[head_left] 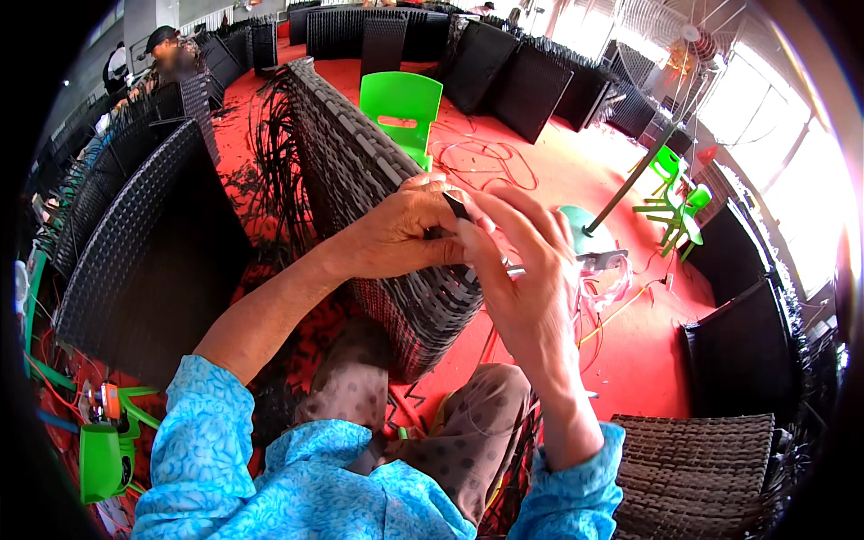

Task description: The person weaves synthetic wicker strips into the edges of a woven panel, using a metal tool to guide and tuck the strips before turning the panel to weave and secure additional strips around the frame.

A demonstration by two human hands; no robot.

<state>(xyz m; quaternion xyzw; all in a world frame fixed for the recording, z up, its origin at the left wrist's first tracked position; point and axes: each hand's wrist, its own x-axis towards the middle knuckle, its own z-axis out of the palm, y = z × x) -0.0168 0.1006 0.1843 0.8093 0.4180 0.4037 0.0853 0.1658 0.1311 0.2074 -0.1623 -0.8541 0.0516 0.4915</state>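
A long dark woven wicker panel [360, 162] stands on edge between my knees and runs away from me. My left hand [396, 232] grips its near top edge, fingers curled over the weave. My right hand [517, 270] is raised right beside it, fingers half spread, pinching a dark flat wicker strip [457, 207] at the panel's edge between thumb and fingertips. A thin metal tool [598, 261] pokes out behind the right hand; I cannot tell whether the hand holds it.
Another wicker panel [144, 261] leans at my left, a finished woven piece [693, 468] lies at lower right. A green plastic chair [402, 108] stands beyond on the red floor [540, 162] among loose wires. More dark panels line the back; a person sits far left.
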